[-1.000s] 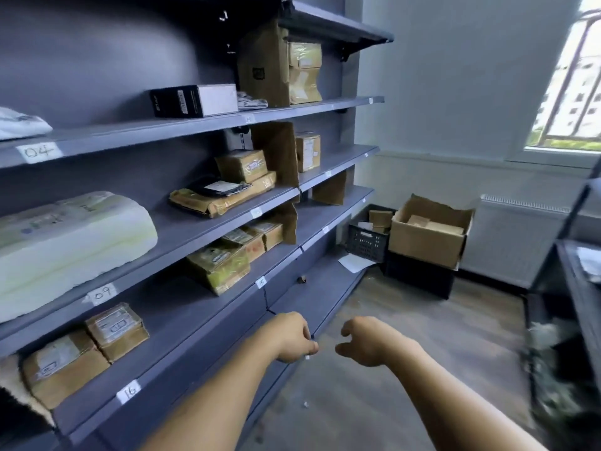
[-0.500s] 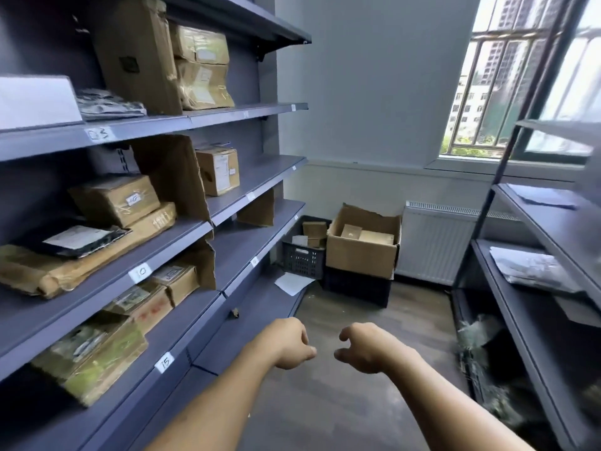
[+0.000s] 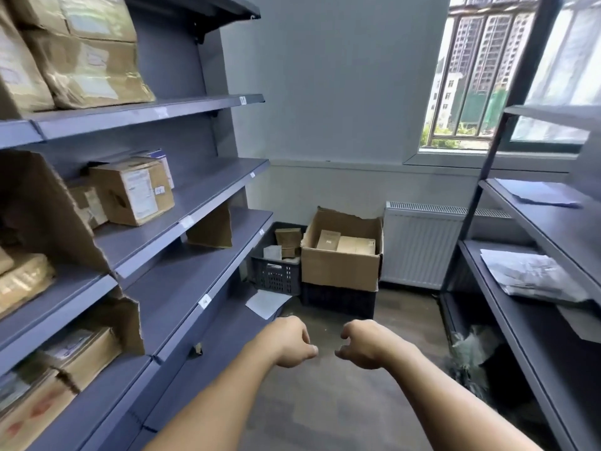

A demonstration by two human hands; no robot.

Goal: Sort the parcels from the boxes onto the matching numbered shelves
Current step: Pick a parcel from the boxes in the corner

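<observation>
With fingers (image 3: 305, 336) of the left hand (image 3: 287, 346) and of the right hand (image 3: 364, 347) loosely curled, held nothing; hovered both hands near each other, not touching, above the grey-brown floor (image 3: 325, 405). Stood in a narrow aisle between grey shelving (image 3: 182, 281) on the left, loaded with taped brown parcels (image 3: 133, 190) and torn cardboard dividers (image 3: 48, 209), and a second grey rack (image 3: 536, 346) on the right bearing flat pale mailers (image 3: 533, 275). Faced a pale wall (image 3: 325, 92) with a barred window (image 3: 471, 76) and a white radiator (image 3: 419, 245) below it. Found against that wall an open cardboard box (image 3: 338, 268) with small packages (image 3: 354, 245) inside, set on a dark crate (image 3: 338, 304), just beside a black plastic crate (image 3: 276, 278) with more. Noted a white sheet (image 3: 266, 302) on the floor and small labels (image 3: 205, 301) on the shelf edges.
</observation>
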